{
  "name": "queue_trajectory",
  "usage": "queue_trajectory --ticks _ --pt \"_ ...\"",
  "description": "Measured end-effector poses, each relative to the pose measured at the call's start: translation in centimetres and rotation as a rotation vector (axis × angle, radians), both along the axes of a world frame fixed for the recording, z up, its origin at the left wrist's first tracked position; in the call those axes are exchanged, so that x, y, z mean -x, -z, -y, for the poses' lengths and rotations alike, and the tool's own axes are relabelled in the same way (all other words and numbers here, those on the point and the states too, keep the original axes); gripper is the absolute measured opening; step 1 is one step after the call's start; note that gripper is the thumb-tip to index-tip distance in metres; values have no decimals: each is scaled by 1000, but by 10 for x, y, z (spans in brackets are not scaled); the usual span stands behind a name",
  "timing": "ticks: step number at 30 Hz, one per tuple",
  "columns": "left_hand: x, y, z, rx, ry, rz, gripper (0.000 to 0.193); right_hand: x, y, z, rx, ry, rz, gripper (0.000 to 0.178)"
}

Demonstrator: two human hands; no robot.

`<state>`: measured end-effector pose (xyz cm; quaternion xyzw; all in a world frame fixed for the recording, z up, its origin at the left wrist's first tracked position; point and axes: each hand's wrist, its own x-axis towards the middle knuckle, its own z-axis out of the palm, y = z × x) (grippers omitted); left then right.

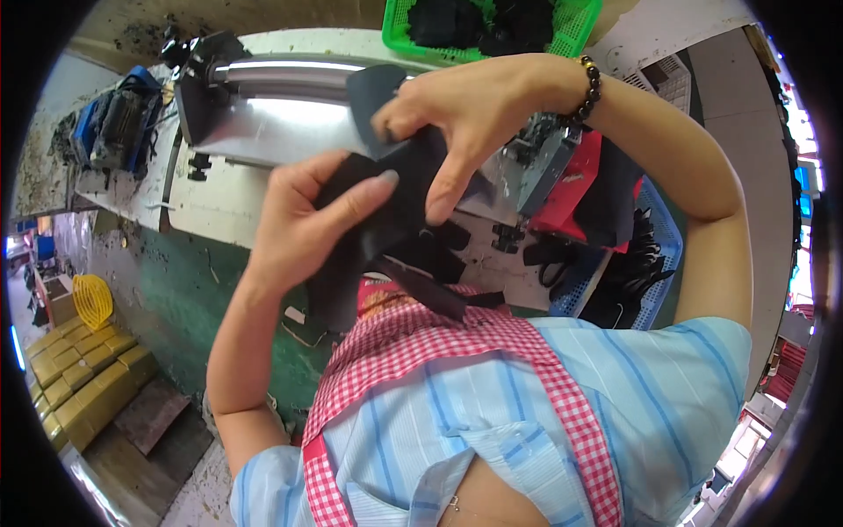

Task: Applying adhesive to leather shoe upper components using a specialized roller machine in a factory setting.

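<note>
In front of my chest I hold a bundle of flat black pieces of soft sheet material (408,180) between both hands. My left hand (303,215) is closed on its left side, thumb lying on top and fingers behind. My right hand (492,101) bends over the upper right of the bundle, fingers curled and slightly blurred, thumb pressed along its edge. A dark grey rounded flap (373,92) stands up beside those curled fingers. Lower black strips (430,285) hang over my red checked apron (421,329). Behind the hands is a machine with a long metal roller (290,77).
A green basket (392,35) of black pieces stands at the back. At right are a red and black cloth item (580,198) and a blue basket (672,241) with black straps. A blue and black bundle (114,123) lies far left; yellow wrapped blocks (92,373) are stacked below.
</note>
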<state>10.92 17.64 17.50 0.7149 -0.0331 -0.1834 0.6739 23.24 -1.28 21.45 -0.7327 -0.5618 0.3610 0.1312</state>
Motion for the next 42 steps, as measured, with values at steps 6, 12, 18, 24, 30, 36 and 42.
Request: queue_trajectory --ticks 6,12,18,24,30,36,42 --pt "18 30 -26 85 -135 -317 24 -57 -25 30 -442 142 183 24" --pt "6 93 10 -46 -185 -449 30 -86 -26 23 267 443 868 51" --pt "-6 67 10 -165 -186 -314 30 -113 104 32 416 365 -128 61" --pt "29 65 -12 199 18 -558 32 -145 73 65 67 427 76 23" --pt "35 76 -4 129 148 -315 16 -105 -5 117 -411 508 777 20" --pt "37 56 10 131 231 -386 24 6 -12 214 -170 386 1176 57" --pt "35 52 33 5 298 -114 22 152 55 237 128 437 1026 41"
